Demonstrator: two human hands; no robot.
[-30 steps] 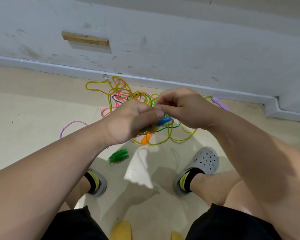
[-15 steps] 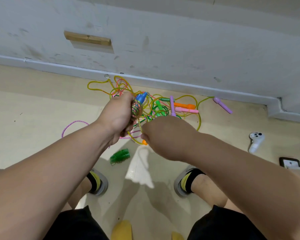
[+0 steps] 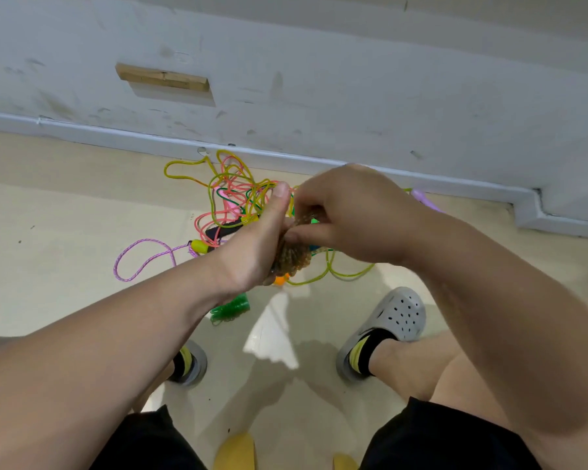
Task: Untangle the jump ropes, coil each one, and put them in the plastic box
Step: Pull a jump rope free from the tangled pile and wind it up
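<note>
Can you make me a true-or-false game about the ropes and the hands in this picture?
1. The left hand and the right hand both hold the coiled rope. True.
2. The green coil lies on the floor. True.
3. The rope tangle sits on a table. False: it lies on the floor by the wall.
4. The person is barefoot. False: they wear grey shoes.

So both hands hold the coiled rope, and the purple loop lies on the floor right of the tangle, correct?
No: the head view shows the purple loop left of the tangle. The left hand and right hand do hold the coiled rope.
</note>
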